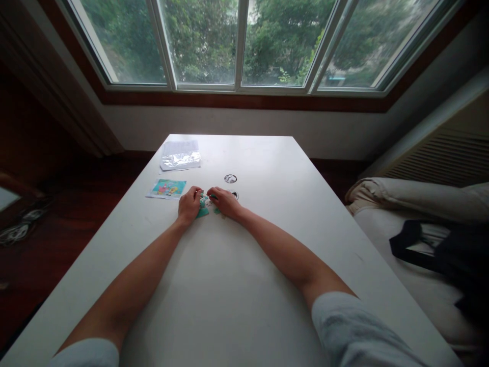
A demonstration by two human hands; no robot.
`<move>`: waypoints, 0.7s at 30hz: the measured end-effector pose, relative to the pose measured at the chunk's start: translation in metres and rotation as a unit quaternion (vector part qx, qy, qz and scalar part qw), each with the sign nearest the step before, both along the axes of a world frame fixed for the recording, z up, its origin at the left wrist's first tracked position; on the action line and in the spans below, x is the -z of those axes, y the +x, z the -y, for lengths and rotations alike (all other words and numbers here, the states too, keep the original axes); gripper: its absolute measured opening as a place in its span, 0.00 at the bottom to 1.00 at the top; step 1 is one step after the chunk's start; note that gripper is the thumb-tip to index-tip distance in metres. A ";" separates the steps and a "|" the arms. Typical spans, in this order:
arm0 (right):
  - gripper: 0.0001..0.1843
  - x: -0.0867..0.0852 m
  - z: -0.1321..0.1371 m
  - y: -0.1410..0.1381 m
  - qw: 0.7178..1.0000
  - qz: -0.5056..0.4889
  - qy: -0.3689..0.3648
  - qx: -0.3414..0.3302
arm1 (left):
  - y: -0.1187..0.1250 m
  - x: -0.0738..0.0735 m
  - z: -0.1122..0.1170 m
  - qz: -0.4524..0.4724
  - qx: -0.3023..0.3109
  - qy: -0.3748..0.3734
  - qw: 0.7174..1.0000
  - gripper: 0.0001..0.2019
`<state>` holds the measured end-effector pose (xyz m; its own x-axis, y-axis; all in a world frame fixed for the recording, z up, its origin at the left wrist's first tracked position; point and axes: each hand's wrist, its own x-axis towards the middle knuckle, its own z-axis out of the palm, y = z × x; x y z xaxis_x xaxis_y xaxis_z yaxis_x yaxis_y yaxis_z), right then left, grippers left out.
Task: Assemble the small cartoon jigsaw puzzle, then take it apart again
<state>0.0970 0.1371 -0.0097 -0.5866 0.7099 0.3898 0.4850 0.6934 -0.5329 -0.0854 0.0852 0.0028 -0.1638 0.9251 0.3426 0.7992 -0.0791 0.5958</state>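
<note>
Small teal and white jigsaw puzzle pieces (203, 212) lie in a cluster on the white table (244, 285), between my two hands. My left hand (189, 204) rests at the cluster's left side, its fingers curled in over the pieces and closed at their edge. From the right, my right hand (226, 201) reaches in with thumb and fingers pinched on a small green piece. Both hands partly cover the pieces, so their exact fit is hidden. Left of my left hand lies a colourful cartoon picture sheet (168, 188).
A clear plastic bag with papers (180, 155) lies at the table's far left. Beyond my right hand is a round black-and-white disc (230, 179), with another partly hidden by the hand. A couch (382, 229) holding dark clothing (451, 250) stands right of the table.
</note>
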 end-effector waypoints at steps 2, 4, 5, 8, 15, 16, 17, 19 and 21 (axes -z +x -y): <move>0.12 0.002 -0.002 0.000 1.000 -0.005 -0.010 -0.001 | 0.000 0.000 0.000 0.011 0.014 0.021 1.000 0.13; 0.14 0.002 -0.004 0.000 1.000 -0.014 -0.019 -0.002 | 0.000 0.000 0.000 0.014 0.026 0.041 0.999 0.13; 0.15 0.003 -0.004 0.000 1.000 -0.019 -0.022 -0.004 | 0.000 -0.001 0.001 0.014 0.030 0.049 0.998 0.13; 0.17 0.003 -0.005 0.002 0.999 -0.030 -0.022 -0.015 | 0.001 -0.004 0.002 0.000 0.032 0.049 0.998 0.14; 0.19 0.005 -0.005 0.001 0.997 -0.056 -0.035 -0.037 | 0.003 -0.017 0.010 -0.031 0.028 0.040 0.998 0.14; 0.18 0.006 -0.005 0.000 0.997 -0.063 -0.040 -0.038 | 0.002 -0.019 0.010 -0.037 0.031 0.037 0.998 0.14; 0.17 0.006 -0.004 -0.001 0.996 -0.070 -0.044 -0.041 | 0.000 -0.020 0.010 -0.047 0.035 0.031 0.998 0.14; 0.16 0.006 -0.004 -0.002 0.994 -0.086 -0.052 -0.043 | -0.005 -0.023 0.010 -0.077 0.048 0.009 0.996 0.14; 0.16 0.006 -0.004 -0.003 0.993 -0.093 -0.059 -0.040 | -0.010 -0.028 0.010 -0.114 0.062 -0.023 0.991 0.12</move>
<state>0.0942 0.1408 -0.0156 -0.5688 0.7110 0.4134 0.3157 0.6529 -0.6885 -0.0957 0.0748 0.0305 0.0287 0.9490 0.3139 0.8996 -0.1614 0.4057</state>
